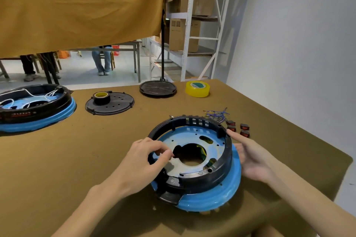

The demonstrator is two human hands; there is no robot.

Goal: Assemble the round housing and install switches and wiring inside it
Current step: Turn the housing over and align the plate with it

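Note:
The round housing (212, 196), a blue base with a black ring (227, 156) seated on it, lies in front of me on the brown table. My left hand (148, 158) grips the ring's left rim, fingers curled over its edge. My right hand (250, 154) holds the housing's right side, thumb on top of the ring and fingers along the blue base. Several small red and black switches (238, 127) lie just behind the housing on the right. A bundle of blue wires (216, 114) lies next to them.
A second housing with wiring inside (36, 106) sits at the far left. A black cover plate (109, 104) carries a roll of black tape (101, 97). Another black disc (158, 88) and a yellow tape roll (197, 89) stand at the back. The table edge runs close on the right.

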